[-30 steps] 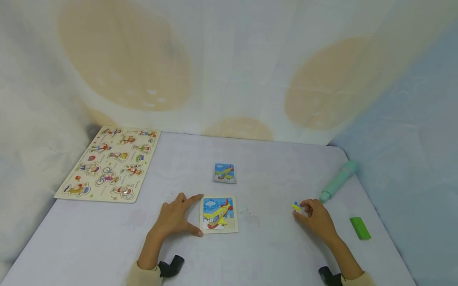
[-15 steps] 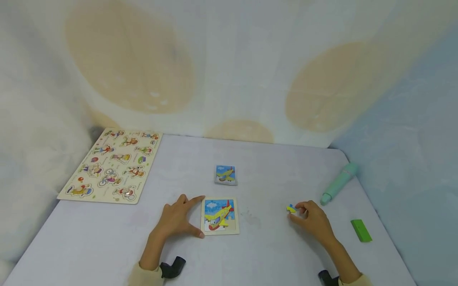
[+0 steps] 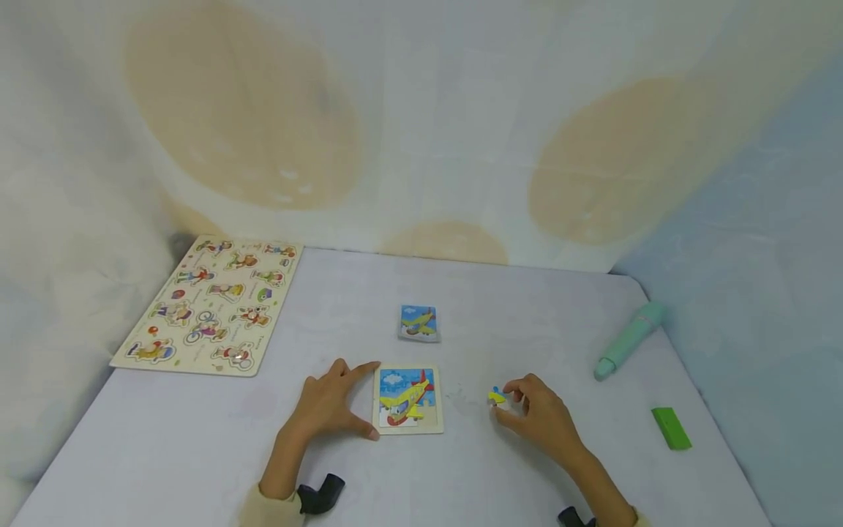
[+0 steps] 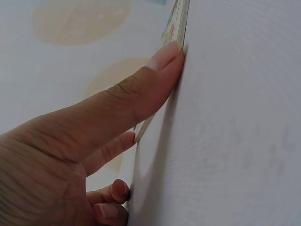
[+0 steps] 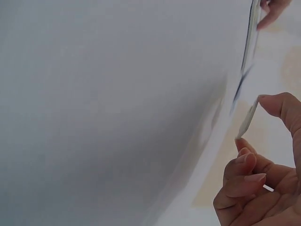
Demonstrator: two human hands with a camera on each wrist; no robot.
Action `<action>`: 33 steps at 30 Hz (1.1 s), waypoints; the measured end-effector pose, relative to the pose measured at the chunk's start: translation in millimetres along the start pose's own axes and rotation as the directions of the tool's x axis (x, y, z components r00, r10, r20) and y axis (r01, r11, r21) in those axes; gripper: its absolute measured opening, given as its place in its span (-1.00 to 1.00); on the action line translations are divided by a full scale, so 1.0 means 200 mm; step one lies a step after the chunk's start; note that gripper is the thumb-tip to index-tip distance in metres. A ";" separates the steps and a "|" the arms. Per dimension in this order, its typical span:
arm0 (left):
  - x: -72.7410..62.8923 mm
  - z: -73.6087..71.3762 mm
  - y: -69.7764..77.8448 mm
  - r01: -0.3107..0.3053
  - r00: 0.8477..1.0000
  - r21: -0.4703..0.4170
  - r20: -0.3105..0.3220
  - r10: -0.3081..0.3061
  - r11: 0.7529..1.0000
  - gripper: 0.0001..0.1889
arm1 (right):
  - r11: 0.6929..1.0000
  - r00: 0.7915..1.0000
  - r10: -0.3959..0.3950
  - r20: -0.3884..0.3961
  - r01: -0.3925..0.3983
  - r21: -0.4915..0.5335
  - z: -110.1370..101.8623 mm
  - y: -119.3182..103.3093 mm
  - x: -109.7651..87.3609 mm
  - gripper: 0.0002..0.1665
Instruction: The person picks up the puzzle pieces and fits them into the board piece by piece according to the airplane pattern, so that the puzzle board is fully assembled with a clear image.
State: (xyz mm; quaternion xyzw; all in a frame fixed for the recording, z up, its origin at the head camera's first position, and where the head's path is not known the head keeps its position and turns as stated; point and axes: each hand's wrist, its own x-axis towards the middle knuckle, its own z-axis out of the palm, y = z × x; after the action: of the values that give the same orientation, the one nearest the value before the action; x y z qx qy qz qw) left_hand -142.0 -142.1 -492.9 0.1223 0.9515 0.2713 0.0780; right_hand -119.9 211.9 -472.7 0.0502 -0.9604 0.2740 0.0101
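Note:
A small wooden jigsaw puzzle (image 3: 440, 421) with a yellow airplane picture lies flat on the white table in the head view. My left hand (image 3: 326, 404) holds its left side, thumb at the near corner and index finger at the far one. In the left wrist view the thumb (image 4: 160, 66) presses the edge of the frame. To the right of the puzzle, my right hand (image 3: 543, 419) pinches a blue and yellow puzzle piece (image 3: 497, 397) between thumb and index finger. The piece (image 5: 248, 120) shows edge-on in the right wrist view, raised off the table.
Behind the jigsaw is a small block (image 3: 418, 323) bearing the same airplane picture. A large board with figures (image 3: 207, 307) lies at the back left. At the right are a mint-green cylinder (image 3: 628, 342) and a green block (image 3: 672, 428).
My right hand has carried the puzzle piece left, closer to the jigsaw. My left hand has stayed at the jigsaw's left side.

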 end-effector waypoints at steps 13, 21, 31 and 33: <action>0.01 0.00 0.00 -0.001 1.000 0.017 -0.001 0.001 1.000 0.13 | 0.993 0.998 -0.054 0.022 0.056 -0.106 0.12 -0.28 -0.05 -0.55; 0.01 0.00 0.00 0.002 1.000 0.021 -0.007 -0.002 1.000 0.14 | 0.984 0.990 -0.128 0.064 0.135 -0.114 0.19 -0.38 -0.04 -0.54; 0.00 0.00 0.00 -0.006 1.000 0.029 -0.013 0.006 1.000 0.13 | 0.959 0.972 -0.217 0.088 0.229 -0.166 0.27 -0.44 -0.02 -0.51; 0.00 0.00 0.00 -0.003 1.000 0.030 -0.010 0.004 1.000 0.13 | 0.947 0.968 -0.232 0.092 0.246 -0.205 0.28 -0.44 -0.01 -0.48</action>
State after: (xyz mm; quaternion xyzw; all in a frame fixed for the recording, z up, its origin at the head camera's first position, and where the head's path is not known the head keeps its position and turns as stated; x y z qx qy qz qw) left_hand -142.8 -142.4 -492.4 0.1237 0.9556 0.2578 0.0707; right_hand -107.9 107.7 -473.6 0.1739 -0.9709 0.1636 0.0164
